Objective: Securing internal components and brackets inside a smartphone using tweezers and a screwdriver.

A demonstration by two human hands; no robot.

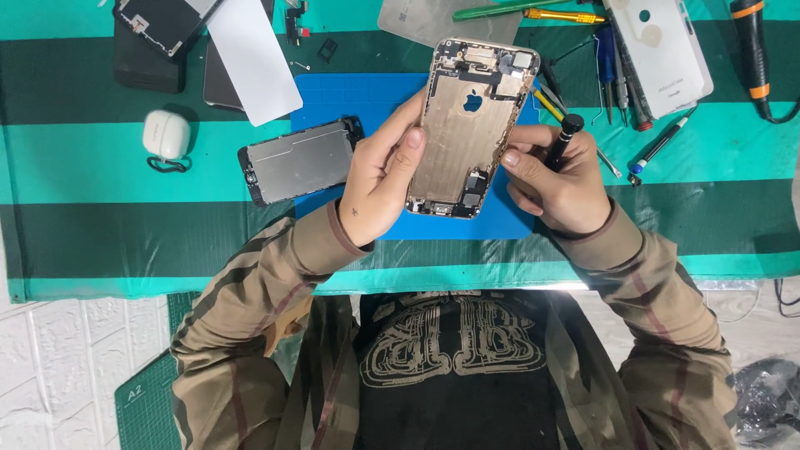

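Gold phone housing [467, 133], gutted, tilted.

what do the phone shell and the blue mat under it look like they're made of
Phone shell: likely metal, matte champagne-gold finish with a dull sheen, held by the left hand and the right hand. Blue mat: probably silicone or rubber, with a flat non-glossy surface and moulded compartments.

Both hands [379, 179] [558, 179] raised, fingers curled
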